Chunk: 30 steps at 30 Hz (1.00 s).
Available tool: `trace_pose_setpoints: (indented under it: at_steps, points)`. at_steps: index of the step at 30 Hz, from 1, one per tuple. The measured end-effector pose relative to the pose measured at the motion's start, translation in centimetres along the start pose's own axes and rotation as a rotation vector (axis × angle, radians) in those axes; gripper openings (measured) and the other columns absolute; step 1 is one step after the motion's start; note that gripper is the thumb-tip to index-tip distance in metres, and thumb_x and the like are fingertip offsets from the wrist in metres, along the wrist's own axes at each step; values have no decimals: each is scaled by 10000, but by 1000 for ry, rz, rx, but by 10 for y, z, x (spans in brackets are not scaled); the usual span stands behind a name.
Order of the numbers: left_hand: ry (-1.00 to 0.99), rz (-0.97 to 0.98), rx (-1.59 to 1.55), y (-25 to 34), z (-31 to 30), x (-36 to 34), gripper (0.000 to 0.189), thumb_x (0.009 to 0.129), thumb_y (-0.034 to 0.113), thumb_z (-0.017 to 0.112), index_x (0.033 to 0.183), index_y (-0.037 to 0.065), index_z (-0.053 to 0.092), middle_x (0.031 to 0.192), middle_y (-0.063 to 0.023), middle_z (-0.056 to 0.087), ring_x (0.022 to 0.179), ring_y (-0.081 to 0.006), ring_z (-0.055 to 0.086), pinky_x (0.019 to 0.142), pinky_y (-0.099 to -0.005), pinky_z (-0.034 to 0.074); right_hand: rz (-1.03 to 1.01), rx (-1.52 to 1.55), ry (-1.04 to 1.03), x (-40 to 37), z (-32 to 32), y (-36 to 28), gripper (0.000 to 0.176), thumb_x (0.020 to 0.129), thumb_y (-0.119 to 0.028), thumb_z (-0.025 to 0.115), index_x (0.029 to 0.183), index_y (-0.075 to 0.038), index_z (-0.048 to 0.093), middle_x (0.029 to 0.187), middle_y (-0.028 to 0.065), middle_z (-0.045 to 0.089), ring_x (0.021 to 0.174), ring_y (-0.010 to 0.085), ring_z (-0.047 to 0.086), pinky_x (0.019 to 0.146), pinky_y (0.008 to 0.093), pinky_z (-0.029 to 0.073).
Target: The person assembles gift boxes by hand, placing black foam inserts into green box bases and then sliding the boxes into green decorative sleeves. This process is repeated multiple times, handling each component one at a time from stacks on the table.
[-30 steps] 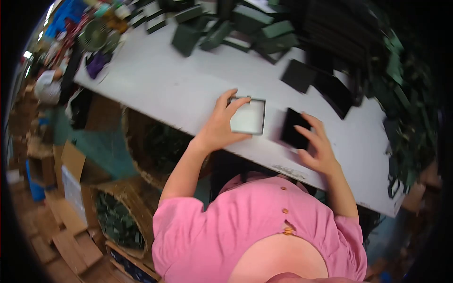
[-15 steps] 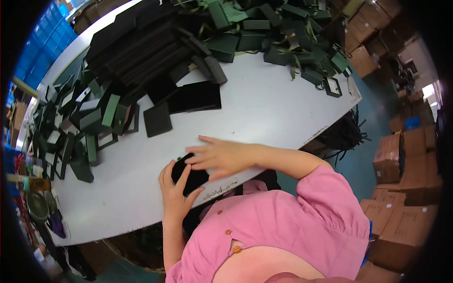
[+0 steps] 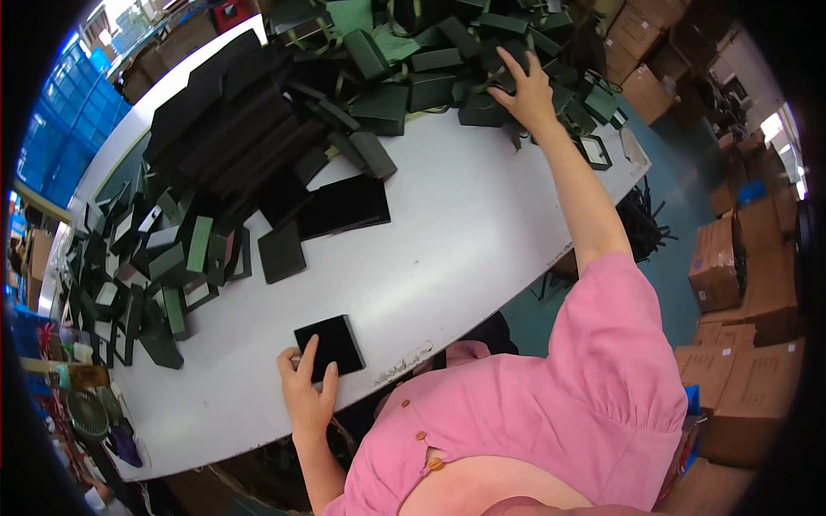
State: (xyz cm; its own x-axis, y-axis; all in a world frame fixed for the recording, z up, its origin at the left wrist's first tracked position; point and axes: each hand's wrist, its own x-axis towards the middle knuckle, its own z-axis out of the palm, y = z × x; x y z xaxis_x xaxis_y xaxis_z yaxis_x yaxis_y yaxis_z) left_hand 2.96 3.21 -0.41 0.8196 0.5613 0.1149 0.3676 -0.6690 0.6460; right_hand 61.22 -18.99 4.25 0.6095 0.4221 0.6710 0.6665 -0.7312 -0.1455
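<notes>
A small square box (image 3: 342, 344) with a black inside or top and a thin dark rim lies near the table's front edge. My left hand (image 3: 306, 397) rests at its lower left corner, fingers spread, with fingertips on the black surface. Far off to the right, my right hand (image 3: 527, 96) reaches over the pile of dark green boxes (image 3: 434, 86). Its fingers are apart, right at a green box (image 3: 482, 110), and nothing is held in them.
A tall stack of black panels (image 3: 228, 129) stands at the back left. In front lie a black sheet (image 3: 348, 206) and a dark square panel (image 3: 281, 253). More green boxes (image 3: 168, 267) are heaped at left. Cardboard cartons (image 3: 718, 267) line the floor at right.
My right hand has left the square box and stretched far right to the green pile. My left hand stays at the box, which now shows more of its surface. The view has shifted slightly.
</notes>
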Motion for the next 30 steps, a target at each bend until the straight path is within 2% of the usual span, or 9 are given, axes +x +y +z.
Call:
trace_pose_setpoints:
  at_steps: [2,5,11,13,17,24,25,28,30]
  points:
    - [-41,-134,-49,6,-4,6,540,856,157,783,1373,63,664,1112,-139,530,908,-288,528,814,-374,477,-78,-114,164,-7,4,-3,692,745,-302,838,1402,-282,622,1515,160,490,1284,398,507,1001,520,461]
    - [-67,-233,-56,13,-8,12,540,847,166,803,1356,59,658,1033,-111,512,854,-262,515,769,-366,473,-242,62,166,-34,-14,-46,666,693,-239,834,1335,-214,658,1516,118,494,1288,368,507,1022,491,435]
    - [67,-144,-4,3,-1,5,533,823,184,833,1290,35,623,1236,-183,525,1097,-350,564,927,-427,494,-597,321,122,-124,-58,-154,699,586,-199,878,1262,-227,702,1541,103,535,1298,397,471,1061,560,388]
    - [110,-128,29,2,-3,5,515,788,172,859,1201,23,589,1456,-245,453,1329,-443,480,1084,-491,439,-720,375,-14,-159,-56,-178,571,662,-190,837,1220,-243,726,1522,51,569,1358,416,432,1092,599,356]
    - [155,-92,16,-12,-4,0,495,771,132,859,1120,18,527,1477,-243,470,1326,-423,470,1107,-488,406,-831,386,-210,-177,-50,-195,487,755,-198,815,1232,-262,737,1557,58,532,1462,478,331,1169,635,293]
    - [243,-126,-111,-30,-5,-21,345,800,95,835,1072,58,626,1427,-223,466,1297,-392,474,1073,-473,410,-615,391,-370,-193,-105,-240,397,766,-191,840,1153,-222,756,1618,147,428,1508,523,244,1195,701,210]
    - [238,-140,-106,-30,-6,-24,242,810,87,826,987,65,663,1440,-223,440,1299,-389,459,1066,-473,406,-636,447,-305,-199,-114,-247,353,768,-172,816,1111,-152,735,1550,118,509,1475,496,343,1153,680,304]
    - [292,-159,-121,-31,-1,-28,227,812,92,826,962,53,660,1442,-231,436,1312,-398,443,1062,-478,404,-827,815,-588,-223,-102,-257,318,783,-140,789,1094,-123,731,1444,124,588,1422,459,436,1121,614,384]
    - [293,-155,-102,-29,-1,-27,229,814,96,826,953,47,651,1459,-239,427,1321,-406,434,1063,-479,404,-891,970,-554,-223,-97,-267,280,796,-112,766,1074,-105,729,1387,128,617,1382,442,481,1096,576,421]
